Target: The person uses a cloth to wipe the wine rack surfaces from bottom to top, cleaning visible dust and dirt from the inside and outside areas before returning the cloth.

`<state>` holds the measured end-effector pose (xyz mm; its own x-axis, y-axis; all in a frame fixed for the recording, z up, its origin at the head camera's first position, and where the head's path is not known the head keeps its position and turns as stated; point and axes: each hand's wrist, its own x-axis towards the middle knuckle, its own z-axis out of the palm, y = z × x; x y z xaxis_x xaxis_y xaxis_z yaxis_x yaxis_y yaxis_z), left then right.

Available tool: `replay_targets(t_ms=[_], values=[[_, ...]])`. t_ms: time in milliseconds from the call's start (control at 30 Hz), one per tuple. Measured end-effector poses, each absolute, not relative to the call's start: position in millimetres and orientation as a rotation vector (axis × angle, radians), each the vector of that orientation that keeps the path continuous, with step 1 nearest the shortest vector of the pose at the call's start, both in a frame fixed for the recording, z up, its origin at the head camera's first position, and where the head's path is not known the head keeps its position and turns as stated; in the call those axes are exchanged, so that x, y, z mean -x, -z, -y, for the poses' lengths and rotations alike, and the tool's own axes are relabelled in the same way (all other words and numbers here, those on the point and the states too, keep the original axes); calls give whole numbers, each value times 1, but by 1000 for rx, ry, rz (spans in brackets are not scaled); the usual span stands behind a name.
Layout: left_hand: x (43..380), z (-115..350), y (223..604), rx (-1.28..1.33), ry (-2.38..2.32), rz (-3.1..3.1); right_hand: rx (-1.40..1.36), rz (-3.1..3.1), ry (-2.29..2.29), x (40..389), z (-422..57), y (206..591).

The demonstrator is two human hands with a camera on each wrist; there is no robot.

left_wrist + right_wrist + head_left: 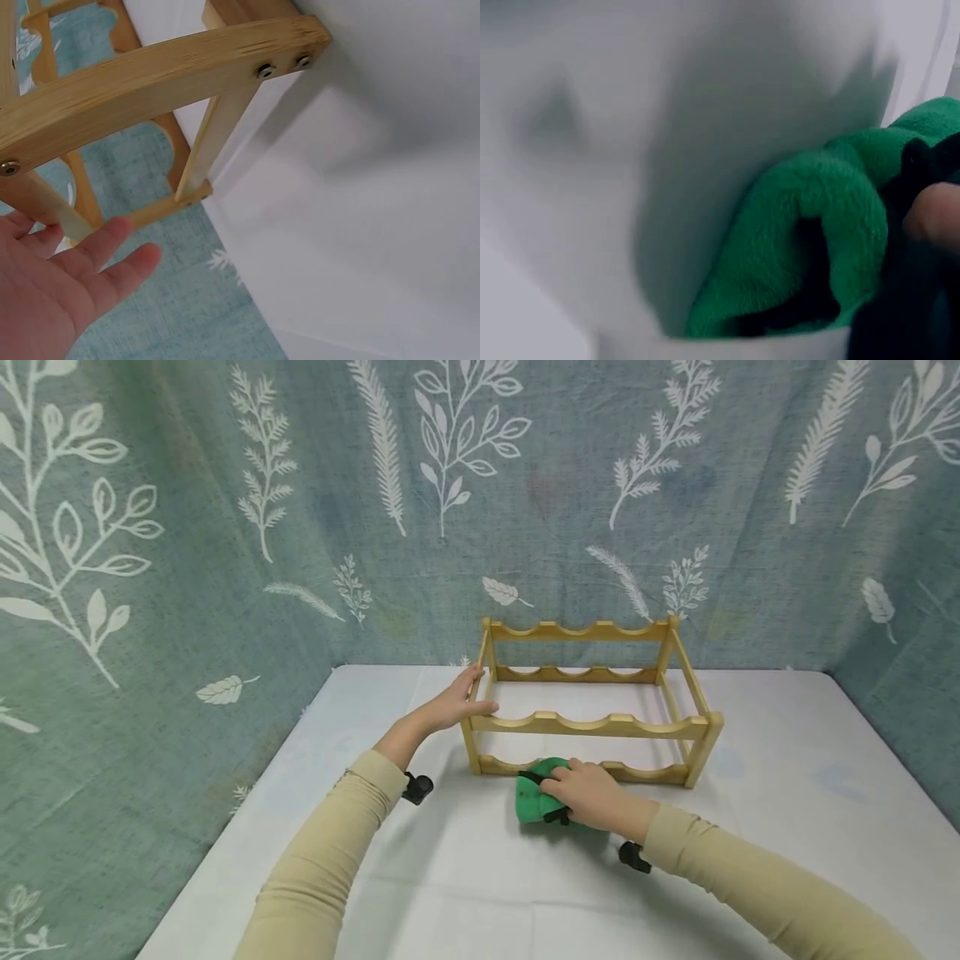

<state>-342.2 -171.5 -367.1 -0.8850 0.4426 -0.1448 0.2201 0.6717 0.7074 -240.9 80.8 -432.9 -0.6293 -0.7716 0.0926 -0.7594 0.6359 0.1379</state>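
A light wooden rack with scalloped rails (577, 724), like a wine rack, stands upright at the back of the table. My left hand (453, 700) rests at its left front corner, thumb along the front rail. In the left wrist view, the fingers of that left hand (67, 281) look fairly straight beside the wooden bars (150, 79). In front of the rack, my right hand (592, 793) grips a rolled green fleecy cloth (529, 802) with a black strap around it. The right wrist view shows the roll's folded end (780, 225) close up; most of that hand is out of frame.
A white cloth covers the table (465, 893). Behind and at both sides hangs a green-grey leaf-patterned curtain (555, 485). Small black devices (417, 789) are worn at the wrists. The roll lies close before the rack's lower front rail.
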Motion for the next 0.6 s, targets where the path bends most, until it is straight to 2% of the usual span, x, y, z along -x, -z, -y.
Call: replay_targets(t_ms=[333, 600], values=[[344, 170, 370, -536, -1064, -2559, -1148, 2760, -6, 226, -197, 437], [345, 171, 372, -536, -1078, -2549, -1115, 2790, -54, 220, -230, 434]])
